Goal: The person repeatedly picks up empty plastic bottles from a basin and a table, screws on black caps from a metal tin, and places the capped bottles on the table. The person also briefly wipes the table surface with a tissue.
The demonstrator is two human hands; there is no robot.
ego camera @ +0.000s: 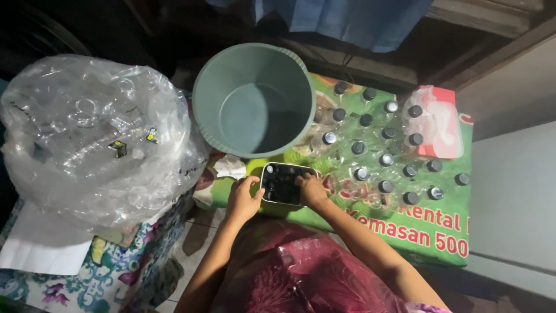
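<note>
Both hands are gripping a small tray [282, 184] of dark caps, left hand [242, 200] and right hand [311, 189] clamping opposite edges. Capped bottles [382, 156] are crowding just right of the right hand; tilting the tray could spill caps among them.

Single head-worn view, looking steeply down from above the person's lap, close in: both forearms enter from the near edge, the green bucket [253, 99] sits far centre, the clear plastic bag [92, 133] left, capped bottles [382, 145] right.
</note>
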